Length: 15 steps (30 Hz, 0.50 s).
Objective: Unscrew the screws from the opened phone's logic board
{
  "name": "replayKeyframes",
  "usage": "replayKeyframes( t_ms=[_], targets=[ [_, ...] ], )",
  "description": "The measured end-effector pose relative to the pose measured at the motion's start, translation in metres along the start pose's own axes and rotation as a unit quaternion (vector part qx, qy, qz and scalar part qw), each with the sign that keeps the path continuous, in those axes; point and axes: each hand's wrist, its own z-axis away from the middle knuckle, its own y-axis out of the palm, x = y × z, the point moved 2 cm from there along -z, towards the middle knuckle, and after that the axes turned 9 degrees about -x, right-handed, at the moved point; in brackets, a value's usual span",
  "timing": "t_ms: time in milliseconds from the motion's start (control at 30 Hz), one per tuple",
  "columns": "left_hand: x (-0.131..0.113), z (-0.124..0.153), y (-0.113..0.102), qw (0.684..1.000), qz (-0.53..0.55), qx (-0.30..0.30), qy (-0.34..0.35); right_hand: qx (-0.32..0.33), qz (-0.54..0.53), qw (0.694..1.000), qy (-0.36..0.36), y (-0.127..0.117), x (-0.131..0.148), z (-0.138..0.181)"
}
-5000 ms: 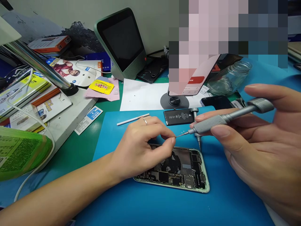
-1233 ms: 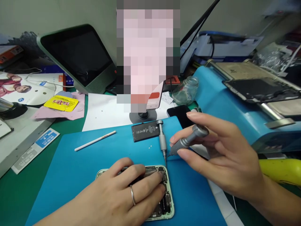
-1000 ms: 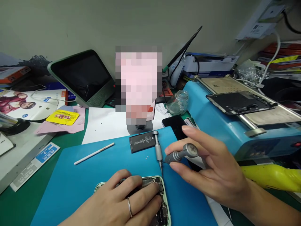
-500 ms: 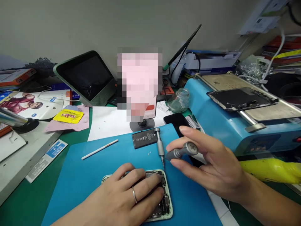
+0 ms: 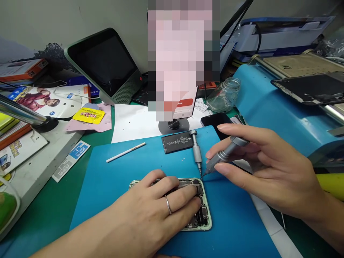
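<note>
opened phone (image 5: pixel 202 213), one, pale green frame, innards bare, flat on blue mat (image 5: pixel 115 179): at risk, by judgement, of scratched parts should a driver tip slip inward, and of strained connectors should fingertips press hard. lies directly beneath the left hand (image 5: pixel 159 206), whose bent fingers rest across it, tips down among the parts at its right end; whether this grip pinches anything, cannot tell. held screwdriver (image 5: pixel 219 158), grey, knurled: clamped between thumb and fingers of the right hand (image 5: pixel 264 168), cap end up, shaft slanting down toward the phone's far right corner; contact there uncertain. second screwdriver (image 5: pixel 197 153), similar pattern, lying on the mat, its tip close to the held one; a nudge could likely roll it against the frame. battery (image 5: pixel 177 142), black, beyond the phone, held by neither grip, its right end at the second screwdriver's head; a dent seems possible if that tool were shoved. loose white bits (image 5: pixel 183 159), tiny, near the battery: easily swept off by a passing wrist. white stick (image 5: pixel 125 152), on the mat, left side. green counter (image 5: pixel 55 208), bearing the mat.
</note>
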Motion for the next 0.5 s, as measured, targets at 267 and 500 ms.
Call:
replayKeyframes(
  t_ms=[267,500],
  targets=[
    [-0.0009,0.0010,0.0045,1.000,-0.023,-0.017,0.003,0.008,0.021,1.000,-0.004,0.0014,-0.0010,0.0037],
    [0.0001,-0.0001,0.0021,1.000,-0.013,-0.009,0.005,0.013,0.027,1.000,-0.006,0.0014,-0.0023,0.0022]
  ],
)
